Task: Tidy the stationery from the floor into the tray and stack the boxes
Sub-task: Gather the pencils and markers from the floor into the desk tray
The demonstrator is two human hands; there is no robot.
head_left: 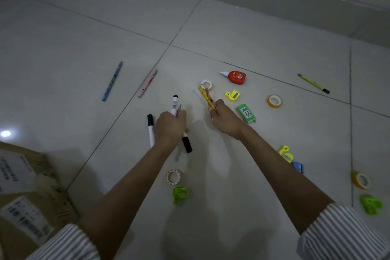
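At far left, the cardboard boxes [25, 196] sit on the floor [232, 27], one against the other. Further right, a blue pencil [112, 81] and a pink pencil [147, 83] lie on the tiles, apart from each other. One marker [150, 131] lies just beside your left hand [171, 126], whose fingers curl around white markers [174, 104] and a thin pencil [179, 110]. Your right hand [224, 119] grips yellow pencils [207, 97], near a white tape roll [206, 84], a red glue bottle [237, 77] and a green eraser [245, 113].
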